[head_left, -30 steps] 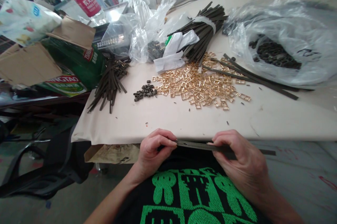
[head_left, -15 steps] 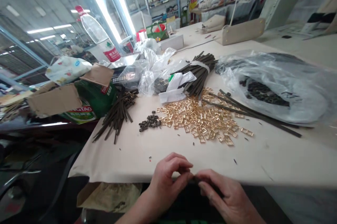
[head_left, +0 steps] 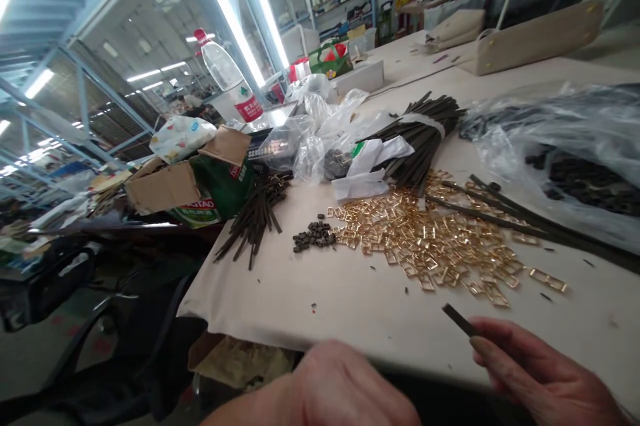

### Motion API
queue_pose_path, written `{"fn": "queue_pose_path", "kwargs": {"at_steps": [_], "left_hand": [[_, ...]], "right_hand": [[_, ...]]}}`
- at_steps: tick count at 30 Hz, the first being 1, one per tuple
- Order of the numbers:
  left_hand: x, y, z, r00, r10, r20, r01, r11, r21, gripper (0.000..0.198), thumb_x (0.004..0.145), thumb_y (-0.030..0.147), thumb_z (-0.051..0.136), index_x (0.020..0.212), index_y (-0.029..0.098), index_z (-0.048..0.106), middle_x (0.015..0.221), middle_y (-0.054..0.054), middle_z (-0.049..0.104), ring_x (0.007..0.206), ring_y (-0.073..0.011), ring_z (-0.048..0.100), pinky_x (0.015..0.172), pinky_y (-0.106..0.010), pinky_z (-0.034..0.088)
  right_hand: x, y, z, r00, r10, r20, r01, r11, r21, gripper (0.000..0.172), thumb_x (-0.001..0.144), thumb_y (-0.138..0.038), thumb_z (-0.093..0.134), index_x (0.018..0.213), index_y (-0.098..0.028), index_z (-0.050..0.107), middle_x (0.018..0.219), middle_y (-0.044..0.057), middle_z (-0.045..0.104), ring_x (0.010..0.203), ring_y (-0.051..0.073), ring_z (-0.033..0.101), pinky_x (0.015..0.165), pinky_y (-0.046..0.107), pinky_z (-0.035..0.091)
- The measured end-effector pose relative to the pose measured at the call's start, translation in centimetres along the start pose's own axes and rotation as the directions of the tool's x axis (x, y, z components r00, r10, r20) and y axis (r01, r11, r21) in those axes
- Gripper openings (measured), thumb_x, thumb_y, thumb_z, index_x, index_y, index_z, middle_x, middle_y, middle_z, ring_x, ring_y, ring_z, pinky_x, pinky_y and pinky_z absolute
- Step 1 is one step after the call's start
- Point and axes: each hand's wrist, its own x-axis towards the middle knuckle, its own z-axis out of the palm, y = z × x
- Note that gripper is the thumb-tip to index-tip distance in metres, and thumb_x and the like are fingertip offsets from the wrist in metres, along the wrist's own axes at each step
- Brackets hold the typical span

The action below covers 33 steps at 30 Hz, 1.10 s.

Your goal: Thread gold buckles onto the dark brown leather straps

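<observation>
My right hand [head_left: 543,379] sits at the bottom right over the table's front edge, fingers closed round a dark strap [head_left: 459,320] whose end sticks out toward the upper left. My left hand [head_left: 345,389] is at the bottom centre below the table edge; only its back shows and its fingers are hidden. Just beyond the hands lies a heap of gold buckles [head_left: 435,239] and a small pile of dark loops [head_left: 314,236] to its left.
A bundle of dark straps [head_left: 425,136] tied with white tape, loose straps [head_left: 255,216] at the left, clear plastic bags [head_left: 575,146] at the right, a green carton [head_left: 210,189], a water bottle [head_left: 225,76]. The white table [head_left: 350,299] ends at the front near my hands.
The view has tilted up and swung left. My hands, joined on the strap before, have parted; the right one now carries the strap to the right, the left has dropped lower.
</observation>
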Motion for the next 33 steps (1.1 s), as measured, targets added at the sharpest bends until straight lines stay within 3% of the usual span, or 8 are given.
{"fn": "queue_pose_path", "kwargs": {"at_steps": [4, 7, 11, 23, 26, 28, 30, 33], "left_hand": [[5.4, -3.2, -2.9, 0.951, 0.019, -0.308, -0.016, 1.0, 0.012, 0.02, 0.086, 0.042, 0.065, 0.081, 0.025, 0.073, 0.067, -0.003, 0.066, 0.059, -0.0155, 0.062, 0.057, -0.027, 0.05], [9.5, -7.4, -6.1, 0.846, 0.097, -0.525, 0.131, 0.916, 0.38, 0.009, 0.085, 0.027, 0.066, 0.084, 0.02, 0.072, 0.08, -0.004, 0.068, 0.068, -0.0159, 0.063, 0.066, -0.027, 0.049], [12.6, -11.4, -9.3, 0.897, 0.053, -0.439, 0.291, 0.676, 0.676, 0.018, 0.084, 0.02, 0.064, 0.099, 0.021, 0.075, 0.097, -0.007, 0.069, 0.08, -0.0184, 0.065, 0.081, -0.031, 0.048], [15.4, -9.1, -9.9, 0.909, -0.067, -0.412, 0.33, 0.719, 0.611, 0.012, 0.073, 0.011, 0.065, 0.08, 0.017, 0.072, 0.084, -0.007, 0.067, 0.087, -0.022, 0.064, 0.082, -0.032, 0.047], [12.7, -7.9, -6.8, 0.888, -0.097, -0.449, 0.279, 0.89, 0.36, 0.017, 0.084, 0.025, 0.058, 0.094, 0.015, 0.067, 0.08, -0.005, 0.068, 0.074, -0.0166, 0.065, 0.071, -0.028, 0.05], [10.2, -7.3, -3.7, 0.894, -0.204, -0.398, 0.147, 0.975, -0.168, 0.022, 0.079, 0.033, 0.066, 0.091, 0.014, 0.065, 0.076, -0.004, 0.068, 0.065, -0.0141, 0.064, 0.063, -0.025, 0.051], [7.8, -6.8, -0.3, 0.91, -0.298, -0.289, 0.086, 0.817, -0.57, 0.026, 0.07, 0.032, 0.076, 0.083, 0.014, 0.064, 0.072, -0.004, 0.069, 0.06, -0.0118, 0.063, 0.058, -0.021, 0.05], [5.4, -6.2, 3.6, 0.91, -0.379, -0.169, 0.107, 0.609, -0.786, 0.027, 0.066, 0.03, 0.082, 0.078, 0.013, 0.066, 0.069, -0.004, 0.069, 0.056, -0.0093, 0.062, 0.053, -0.017, 0.048]], "right_hand": [[0.2, -0.5, 0.2, 0.997, 0.061, 0.039, -0.063, 0.996, 0.059, 0.035, 0.072, -0.052, 0.073, 0.094, -0.025, 0.071, 0.063, 0.002, 0.069, 0.052, 0.021, 0.062, 0.044, 0.028, 0.051], [0.2, -1.2, 0.6, 0.997, 0.06, 0.055, -0.063, 0.997, 0.045, 0.031, 0.071, -0.048, 0.073, 0.093, -0.025, 0.072, 0.063, 0.002, 0.069, 0.052, 0.02, 0.062, 0.045, 0.027, 0.051], [0.1, -1.9, 0.9, 0.997, 0.058, 0.048, -0.061, 0.997, 0.051, 0.033, 0.067, -0.048, 0.075, 0.089, -0.023, 0.072, 0.062, 0.002, 0.069, 0.052, 0.019, 0.062, 0.045, 0.026, 0.05], [0.1, -1.2, 1.0, 0.997, 0.011, 0.082, -0.011, 1.0, 0.0, 0.038, 0.074, -0.053, 0.069, 0.094, -0.02, 0.068, 0.066, 0.0, 0.065, 0.053, 0.015, 0.057, 0.049, 0.024, 0.047], [-0.5, -2.2, 1.3, 0.995, -0.044, 0.088, 0.048, 0.998, -0.045, 0.033, 0.079, -0.051, 0.065, 0.09, -0.02, 0.067, 0.064, 0.0, 0.064, 0.052, 0.015, 0.056, 0.049, 0.023, 0.045], [-1.1, -3.6, 1.8, 0.988, -0.126, 0.095, 0.136, 0.985, -0.107, 0.028, 0.082, -0.048, 0.062, 0.086, -0.021, 0.067, 0.062, -0.001, 0.062, 0.051, 0.014, 0.054, 0.048, 0.023, 0.043], [-1.7, -5.2, 2.4, 0.968, -0.224, 0.116, 0.24, 0.958, -0.157, 0.023, 0.084, -0.043, 0.06, 0.08, -0.021, 0.067, 0.061, -0.002, 0.061, 0.052, 0.014, 0.053, 0.049, 0.023, 0.041], [-2.4, -6.9, 3.6, 0.93, -0.326, 0.169, 0.352, 0.922, -0.162, 0.02, 0.087, -0.036, 0.058, 0.076, -0.021, 0.065, 0.061, -0.002, 0.06, 0.054, 0.013, 0.053, 0.051, 0.023, 0.041]]}}
